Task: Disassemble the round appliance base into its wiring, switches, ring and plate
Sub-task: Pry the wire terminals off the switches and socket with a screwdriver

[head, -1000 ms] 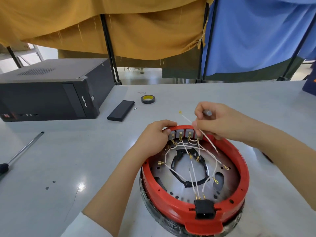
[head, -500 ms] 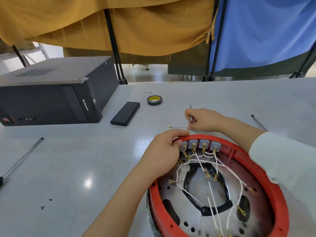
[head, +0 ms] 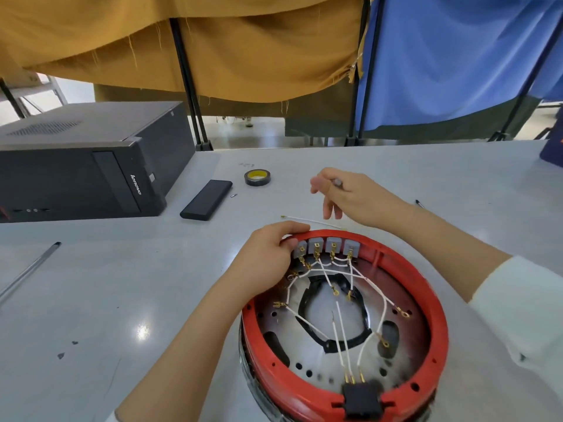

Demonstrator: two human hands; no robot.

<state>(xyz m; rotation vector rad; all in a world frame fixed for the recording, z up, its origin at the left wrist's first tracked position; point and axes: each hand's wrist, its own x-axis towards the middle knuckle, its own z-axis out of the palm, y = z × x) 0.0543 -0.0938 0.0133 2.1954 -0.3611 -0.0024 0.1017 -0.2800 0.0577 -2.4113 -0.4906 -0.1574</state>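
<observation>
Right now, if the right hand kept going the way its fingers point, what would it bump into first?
Probably the loose thin white wire on the grey table: the right hand's fingers point down just above it, though depth is unclear.

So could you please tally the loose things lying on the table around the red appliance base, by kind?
Computer case: 1
Black slab: 1
Tape roll: 1
Loose white wire: 1
Small screw: 1
Metal rods, left and right: 2
Total: 7
</observation>
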